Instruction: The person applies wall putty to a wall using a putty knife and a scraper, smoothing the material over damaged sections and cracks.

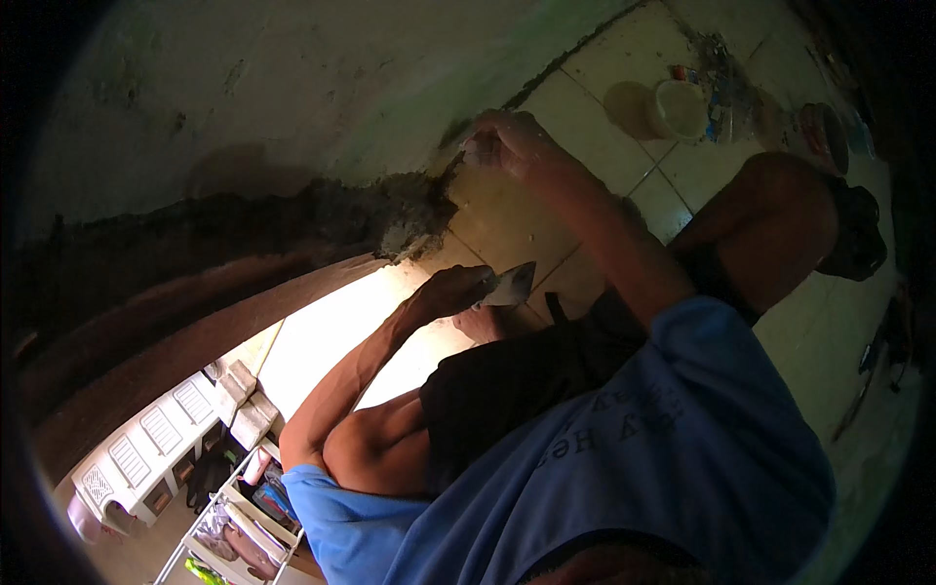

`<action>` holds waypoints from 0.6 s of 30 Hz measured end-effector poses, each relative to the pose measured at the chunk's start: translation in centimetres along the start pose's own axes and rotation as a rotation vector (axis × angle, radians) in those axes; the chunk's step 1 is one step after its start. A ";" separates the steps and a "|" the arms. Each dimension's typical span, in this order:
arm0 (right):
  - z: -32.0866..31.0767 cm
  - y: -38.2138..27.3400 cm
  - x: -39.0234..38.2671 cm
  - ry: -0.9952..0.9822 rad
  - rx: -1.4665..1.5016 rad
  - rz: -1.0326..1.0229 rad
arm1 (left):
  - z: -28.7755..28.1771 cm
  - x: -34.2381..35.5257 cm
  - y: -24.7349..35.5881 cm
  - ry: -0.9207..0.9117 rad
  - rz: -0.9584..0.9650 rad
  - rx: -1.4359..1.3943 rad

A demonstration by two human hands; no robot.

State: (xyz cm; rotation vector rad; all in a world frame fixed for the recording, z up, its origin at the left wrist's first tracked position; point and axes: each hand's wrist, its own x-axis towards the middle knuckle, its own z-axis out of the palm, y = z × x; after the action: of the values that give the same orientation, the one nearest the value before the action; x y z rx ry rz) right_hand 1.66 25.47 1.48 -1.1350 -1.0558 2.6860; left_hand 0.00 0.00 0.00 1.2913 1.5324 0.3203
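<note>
My left hand (450,292) is closed round a putty knife (515,284), whose flat, pale blade points right, above the floor. Farther forward, my right hand (505,144) is at the foot of the wall (292,88), with its fingers curled together. Whatever they hold, if anything, is hidden. Just left of that hand, rough grey mortar (414,210) covers the broken lower corner of the wall, beside the bright doorway. Pale floor tiles (575,117) meet the wall under my right hand.
A whitish tub (680,109) stands at the far right among scattered small items, with a darker bucket (825,138) beyond it. My bent knee (780,210) is on the right. Through the doorway are white plastic furniture (146,444) and a loaded rack (249,517).
</note>
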 end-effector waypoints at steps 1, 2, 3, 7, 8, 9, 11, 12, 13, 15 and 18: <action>0.1 -0.7 -0.6 -0.045 0.041 -0.007 | 0.1 0.1 -0.4 0.013 0.024 0.022; 0.2 -1.4 -1.2 -0.091 0.081 -0.014 | 0.3 0.1 -0.8 0.025 0.048 0.045; 0.3 -2.2 -1.7 -0.112 0.081 -0.036 | -0.1 0.3 -0.8 0.026 0.041 0.072; -0.4 -4.8 -6.1 -0.148 0.037 -0.143 | -1.1 0.6 0.1 -0.006 0.002 0.090; -0.5 -5.6 -8.2 -0.153 0.024 -0.183 | -1.6 0.4 0.2 -0.024 -0.016 0.084; -0.9 -6.7 -10.8 -0.189 0.003 -0.220 | -0.8 0.9 -1.3 0.018 0.040 0.076; -3.3 -9.0 -15.3 -0.393 -0.010 -0.399 | 1.9 2.7 -5.4 0.105 0.155 0.061; -5.2 -10.2 -17.2 -0.424 -0.002 -0.473 | 0.9 2.8 -3.9 0.074 0.073 -0.065; -6.8 -11.6 -19.0 -0.388 -0.021 -0.522 | -0.8 2.3 -0.9 0.044 -0.014 -0.192; -9.4 -14.6 -22.2 -0.293 -0.068 -0.609 | -1.7 1.6 1.8 0.031 -0.120 -0.393; -13.1 -19.0 -25.0 -0.090 -0.188 -0.705 | -2.8 2.6 3.8 0.081 -0.157 -0.631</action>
State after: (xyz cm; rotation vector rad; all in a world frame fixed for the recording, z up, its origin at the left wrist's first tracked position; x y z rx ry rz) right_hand 24.34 40.46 21.93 -0.5067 -1.4136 2.1202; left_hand 0.18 4.71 2.61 0.6657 1.4263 0.6960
